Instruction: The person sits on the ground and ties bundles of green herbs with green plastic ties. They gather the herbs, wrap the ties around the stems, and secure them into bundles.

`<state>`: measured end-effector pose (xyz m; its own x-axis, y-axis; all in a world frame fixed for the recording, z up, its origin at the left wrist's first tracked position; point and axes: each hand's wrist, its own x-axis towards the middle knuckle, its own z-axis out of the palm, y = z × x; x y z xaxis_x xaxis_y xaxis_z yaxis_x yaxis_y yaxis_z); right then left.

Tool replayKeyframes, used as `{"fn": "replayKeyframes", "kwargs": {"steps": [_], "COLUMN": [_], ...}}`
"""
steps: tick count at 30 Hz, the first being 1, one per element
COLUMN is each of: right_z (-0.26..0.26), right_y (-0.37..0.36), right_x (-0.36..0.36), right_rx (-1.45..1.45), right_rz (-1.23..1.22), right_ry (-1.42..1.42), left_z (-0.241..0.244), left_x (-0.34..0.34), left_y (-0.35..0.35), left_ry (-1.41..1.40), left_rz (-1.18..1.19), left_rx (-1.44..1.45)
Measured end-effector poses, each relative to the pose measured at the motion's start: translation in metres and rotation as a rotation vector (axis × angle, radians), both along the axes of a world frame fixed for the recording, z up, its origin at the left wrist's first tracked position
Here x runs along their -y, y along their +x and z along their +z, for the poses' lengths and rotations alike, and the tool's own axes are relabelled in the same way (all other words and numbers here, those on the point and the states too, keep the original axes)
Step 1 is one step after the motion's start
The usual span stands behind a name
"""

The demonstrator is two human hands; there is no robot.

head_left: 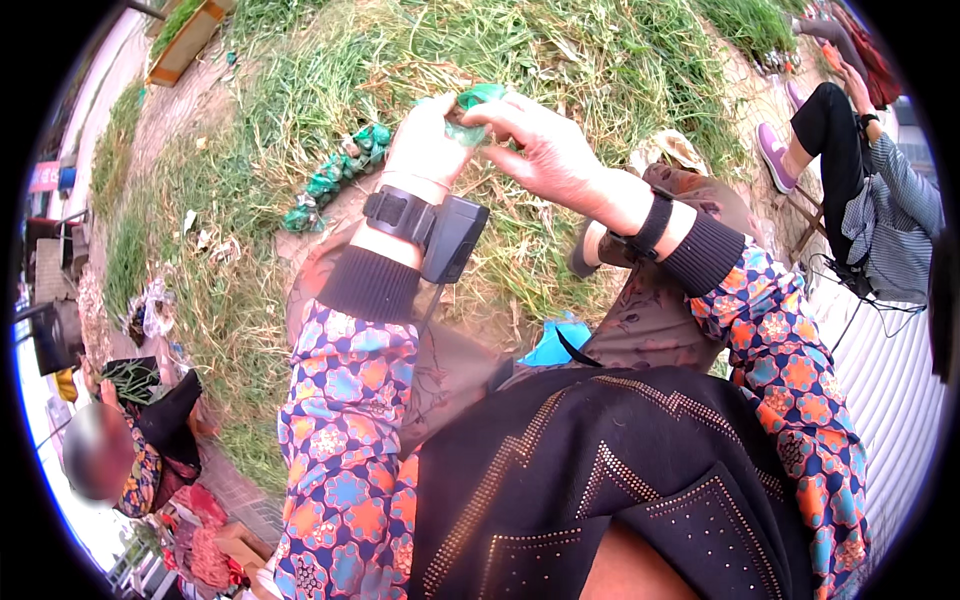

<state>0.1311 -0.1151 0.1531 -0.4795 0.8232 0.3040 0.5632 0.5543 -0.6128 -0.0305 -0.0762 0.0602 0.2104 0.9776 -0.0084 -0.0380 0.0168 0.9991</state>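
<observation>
My left hand (429,142) and my right hand (551,150) meet over a patch of cut grass (555,67) at the top middle. Between their fingers is a thin, see-through green plastic piece (469,135), pinched by my left hand. Thumb and bent fingers of my right hand reach round its other side; a brighter green part shows above them. Left of my hands a row of small green plastic bundles (326,184) lies on the ground. Both wrists wear black straps, and the left one carries a dark box (454,238).
A blue item (556,342) lies between my legs. At the right sits a person (889,217) in black trousers and pink shoes, with another person beyond. Another person (139,457) sits at the lower left, holding grass stems. A wooden-edged box (184,45) stands at the upper left.
</observation>
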Motion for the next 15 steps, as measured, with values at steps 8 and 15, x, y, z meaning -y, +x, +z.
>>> {"fn": "replayKeyframes", "kwargs": {"steps": [8, 15], "right_z": [-0.005, -0.029], "right_y": [0.006, 0.005], "right_x": [-0.013, -0.009], "right_rx": [-0.069, -0.413], "right_rz": [-0.08, -0.094], "right_ry": [-0.028, -0.289], "left_z": [0.036, 0.011], "left_x": [0.007, -0.006], "left_y": [0.007, 0.0], "left_ry": [0.023, -0.281], "left_rz": [-0.083, -0.035], "left_rx": [-0.37, 0.31]}}
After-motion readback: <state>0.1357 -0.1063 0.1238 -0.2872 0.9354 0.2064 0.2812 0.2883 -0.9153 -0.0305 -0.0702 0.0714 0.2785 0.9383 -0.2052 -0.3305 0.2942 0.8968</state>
